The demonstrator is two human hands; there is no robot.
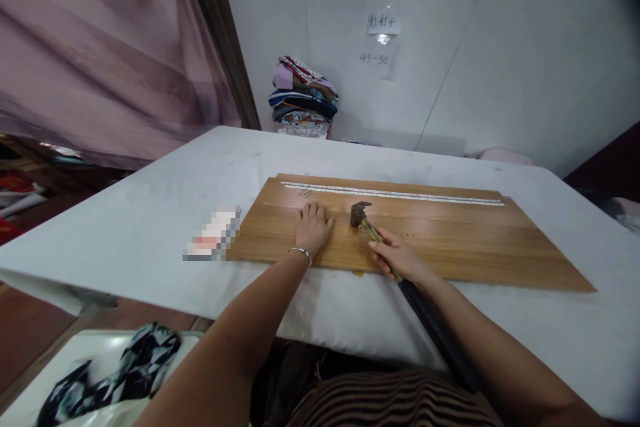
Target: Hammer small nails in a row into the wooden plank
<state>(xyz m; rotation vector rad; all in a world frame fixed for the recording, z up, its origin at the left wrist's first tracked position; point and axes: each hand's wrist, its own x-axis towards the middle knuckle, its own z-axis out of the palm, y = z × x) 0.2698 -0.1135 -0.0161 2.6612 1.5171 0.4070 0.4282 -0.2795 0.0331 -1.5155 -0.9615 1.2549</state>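
Note:
A claw hammer (359, 213) with a rusty head and a long handle, black at its lower end, is gripped partway along by my right hand (397, 255). Its head is over the middle of a wooden board (475, 247), close to the surface; I cannot tell whether it touches. My left hand (314, 225) lies flat on the board, left of the hammer head, with its fingers apart and nothing in it. Small dark marks or nails (407, 235) form a short row right of the hammer. Two white printed strips (390, 193) run along the board's far side.
The board rests on a white-covered table (140, 213). A pixelated flat item (213, 233) lies left of the board. Folded cloths (304, 97) are stacked by the wall beyond. Patterned fabric (145, 353) lies on a white seat at lower left. A pink curtain (110, 33) hangs at left.

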